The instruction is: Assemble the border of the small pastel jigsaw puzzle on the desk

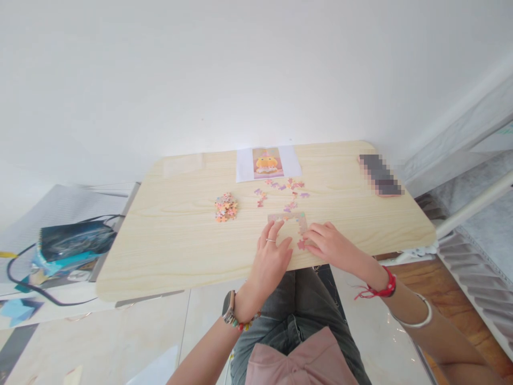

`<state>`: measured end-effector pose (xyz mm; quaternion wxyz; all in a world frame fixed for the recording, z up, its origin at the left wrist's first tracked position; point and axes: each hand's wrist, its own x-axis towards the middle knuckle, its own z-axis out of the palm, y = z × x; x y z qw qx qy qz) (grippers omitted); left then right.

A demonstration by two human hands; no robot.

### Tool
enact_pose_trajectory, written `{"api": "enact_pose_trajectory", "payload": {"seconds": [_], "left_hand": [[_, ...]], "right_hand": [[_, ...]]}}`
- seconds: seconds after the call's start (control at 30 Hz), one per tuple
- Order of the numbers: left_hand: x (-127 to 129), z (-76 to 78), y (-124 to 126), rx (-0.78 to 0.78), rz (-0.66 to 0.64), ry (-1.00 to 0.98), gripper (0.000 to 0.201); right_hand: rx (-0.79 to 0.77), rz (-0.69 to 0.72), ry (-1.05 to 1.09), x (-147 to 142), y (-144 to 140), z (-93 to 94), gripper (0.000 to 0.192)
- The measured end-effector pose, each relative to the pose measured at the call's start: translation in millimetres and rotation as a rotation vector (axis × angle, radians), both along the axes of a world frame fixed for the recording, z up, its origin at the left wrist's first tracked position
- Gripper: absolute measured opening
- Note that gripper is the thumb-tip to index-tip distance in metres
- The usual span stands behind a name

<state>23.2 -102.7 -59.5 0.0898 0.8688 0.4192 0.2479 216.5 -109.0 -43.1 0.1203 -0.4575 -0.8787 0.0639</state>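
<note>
A partly joined puzzle frame [289, 218] lies near the front edge of a light wooden table [180, 235]. My left hand [270, 259] rests beside it, fingers spread, fingertips on its left edge. On the frame's right side my right hand [329, 243] presses a pink puzzle piece [301, 244] with its fingertips. Loose pink and purple pieces [285, 191] are scattered just beyond the frame. A small heap of orange pieces [226, 207] sits to the left. A reference picture [267, 162] of a yellow figure lies on white paper at the far edge.
A phone [380, 175] lies at the table's far right corner. A clear sheet [183, 164] lies at the far left. Left of the table, a blue bag [74, 243] with a black cable sits on a low surface. A white rail [473, 206] runs on the right.
</note>
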Motion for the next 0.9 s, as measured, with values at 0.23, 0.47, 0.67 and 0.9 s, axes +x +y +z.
{"api": "enact_pose_trajectory", "payload": {"seconds": [0.23,0.47,0.67,0.9], "left_hand": [[8.9,-9.6,2.6,-0.009,-0.016,-0.02,0.016],[-10.5,-6.5,7.0,0.041,0.079,-0.029,0.017],[-43.8,-8.9,19.8,0.121,0.186,-0.025,0.017],[-44.6,-7.0,23.4,0.096,0.174,-0.017,0.017]], "right_hand": [[0.031,-0.335,0.086,-23.7,-21.5,-15.2,0.015],[0.03,-0.37,0.196,-36.8,-21.3,-22.7,0.016],[-0.014,-0.309,0.264,-58.2,-12.0,-20.7,0.011],[-0.038,-0.26,0.264,-68.9,-5.5,-19.7,0.006]]}}
